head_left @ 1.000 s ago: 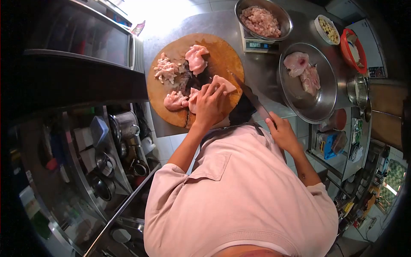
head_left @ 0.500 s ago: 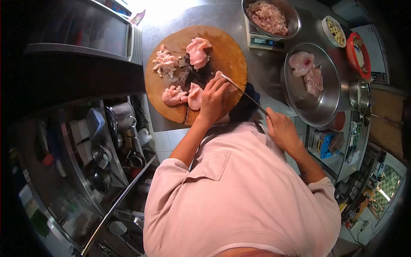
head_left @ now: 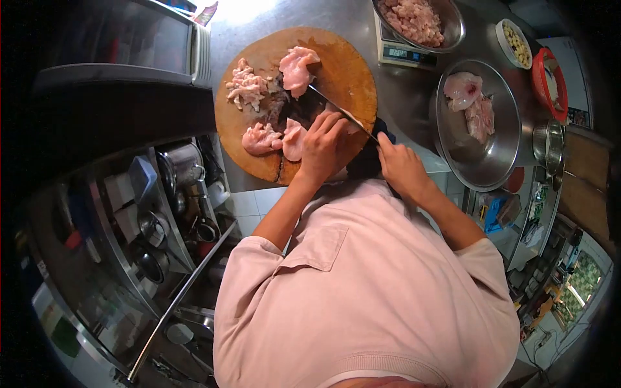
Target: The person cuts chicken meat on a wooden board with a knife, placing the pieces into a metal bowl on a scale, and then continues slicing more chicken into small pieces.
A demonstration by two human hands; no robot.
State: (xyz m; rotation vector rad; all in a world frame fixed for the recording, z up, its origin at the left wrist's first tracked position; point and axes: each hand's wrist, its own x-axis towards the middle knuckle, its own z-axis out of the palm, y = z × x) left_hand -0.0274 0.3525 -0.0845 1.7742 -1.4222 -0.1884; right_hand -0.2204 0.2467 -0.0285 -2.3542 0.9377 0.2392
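Note:
On the round wooden chopping board (head_left: 259, 52), my left hand (head_left: 320, 147) presses its bent fingers down on a piece of raw chicken (head_left: 352, 127), mostly covered by the hand. My right hand (head_left: 402, 166) is closed around the handle of a knife (head_left: 336, 108). The blade lies along the piece's far side, its tip by a larger raw chicken piece (head_left: 298, 70). Left of my left hand are two more raw chicken pieces, one pale and smooth (head_left: 294, 140), one lumpier (head_left: 261, 139). A heap of cut scraps (head_left: 246, 87) sits at the board's left.
Right of the board stands a large steel bowl (head_left: 446, 158) holding raw chicken. Behind it, a bowl of minced meat (head_left: 414, 22) rests on a digital scale (head_left: 404, 55). A white dish (head_left: 515, 45) and a red basket (head_left: 538, 84) are at the far right.
The knife has swung forward and left, so its blade now reaches across the board toward the upper chicken piece. My right hand moved left and closer to the board; my left hand stayed on its piece.

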